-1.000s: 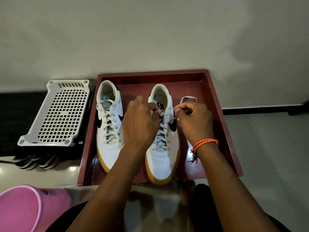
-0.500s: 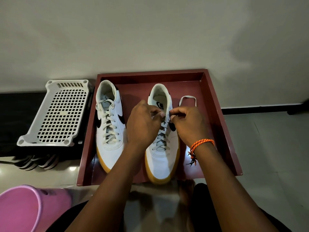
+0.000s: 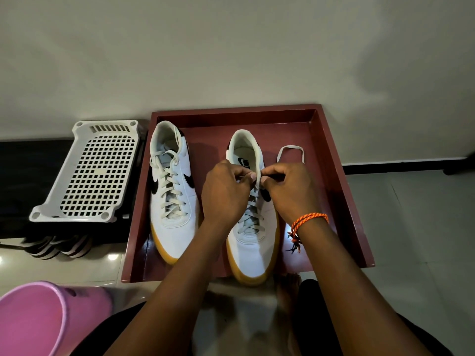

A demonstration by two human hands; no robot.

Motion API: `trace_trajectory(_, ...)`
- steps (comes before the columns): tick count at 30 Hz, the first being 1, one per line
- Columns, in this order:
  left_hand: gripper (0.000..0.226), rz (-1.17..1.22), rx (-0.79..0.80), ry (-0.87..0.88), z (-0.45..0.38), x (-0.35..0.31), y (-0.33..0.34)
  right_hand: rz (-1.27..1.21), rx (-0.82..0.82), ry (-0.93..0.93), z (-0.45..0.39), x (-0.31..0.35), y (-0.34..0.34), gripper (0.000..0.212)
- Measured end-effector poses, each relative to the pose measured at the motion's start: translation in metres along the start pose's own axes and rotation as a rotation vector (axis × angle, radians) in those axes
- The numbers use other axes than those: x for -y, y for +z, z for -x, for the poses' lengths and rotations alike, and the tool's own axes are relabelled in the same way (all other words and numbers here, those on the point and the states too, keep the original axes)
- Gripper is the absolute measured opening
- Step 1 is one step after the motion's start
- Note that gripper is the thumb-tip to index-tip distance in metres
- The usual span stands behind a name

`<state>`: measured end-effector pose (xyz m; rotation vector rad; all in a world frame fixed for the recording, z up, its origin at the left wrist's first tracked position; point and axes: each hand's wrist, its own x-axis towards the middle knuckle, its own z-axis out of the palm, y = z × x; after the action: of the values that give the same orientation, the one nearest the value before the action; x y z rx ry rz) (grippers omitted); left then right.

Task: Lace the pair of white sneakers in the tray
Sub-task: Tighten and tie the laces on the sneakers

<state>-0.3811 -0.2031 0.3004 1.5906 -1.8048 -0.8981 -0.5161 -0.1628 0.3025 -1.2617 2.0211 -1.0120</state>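
Your left hand point(image 3: 226, 191) and right hand point(image 3: 290, 188) both pinch the lace point(image 3: 257, 181) over the right sneaker point(image 3: 253, 227) in the maroon tray point(image 3: 334, 160), on glossy floor tiles point(image 3: 411, 227) against a plain wall point(image 3: 231, 60).

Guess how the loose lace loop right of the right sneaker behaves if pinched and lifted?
Probably floppy: the lace loop lies limp in a curve on the tray floor. Likely very light, being a thin flat strip. It should drape and dangle rather than hold shape, so a pinch would likely suit it better than a push.

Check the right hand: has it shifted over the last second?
Yes. The right hand has moved left, toward the right sneaker's tongue, and now meets the left hand there; the tray stays put.
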Motion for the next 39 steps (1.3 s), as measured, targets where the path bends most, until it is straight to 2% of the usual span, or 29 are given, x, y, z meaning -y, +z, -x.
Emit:
trace_trajectory(4,0.028,-0.124,0.066,0.098,0.002,-0.001,-0.002,0.014,-0.032,0.013,0.001,0.000,-0.002,0.007)
trace_trajectory(7,0.017,-0.118,0.128,0.130,-0.001,0.001,-0.010,0.029,-0.049,0.012,0.001,0.002,-0.003,0.009)
trace_trajectory(11,0.023,-0.139,0.159,0.161,-0.002,0.003,-0.014,-0.026,-0.084,0.012,0.003,0.003,0.000,0.015)
trace_trajectory(18,0.018,-0.145,0.177,0.161,0.001,0.000,-0.015,-0.039,-0.092,0.010,0.004,0.003,0.004,0.014)
trace_trajectory(23,0.027,-0.134,0.168,0.115,-0.001,0.002,-0.014,-0.053,-0.178,0.009,0.005,0.010,0.006,0.011)
trace_trajectory(25,0.024,-0.111,0.161,0.088,-0.002,0.005,-0.016,-0.094,-0.256,0.017,0.000,0.013,-0.003,0.012)
trace_trajectory(28,0.020,-0.078,0.170,0.058,-0.004,0.008,-0.018,-0.464,-0.286,0.058,-0.012,0.019,-0.023,0.015)
trace_trajectory(32,0.019,-0.065,0.171,0.049,-0.004,0.007,-0.018,-1.058,-0.171,0.031,-0.014,0.032,-0.048,0.026)
trace_trajectory(34,0.020,-0.066,0.173,0.050,-0.004,0.006,-0.019,-1.264,-0.120,0.038,-0.014,0.034,-0.055,0.029)
trace_trajectory(35,0.021,-0.070,0.176,0.055,-0.004,0.006,-0.019,-1.266,-0.103,0.041,-0.014,0.033,-0.055,0.029)
trace_trajectory(36,0.023,-0.073,0.182,0.059,-0.003,0.006,-0.019,-1.145,-0.106,0.034,-0.014,0.032,-0.054,0.027)
trace_trajectory(39,0.031,-0.053,0.207,0.060,-0.002,0.007,-0.022,-0.245,-0.083,-0.063,-0.009,0.016,-0.033,0.013)
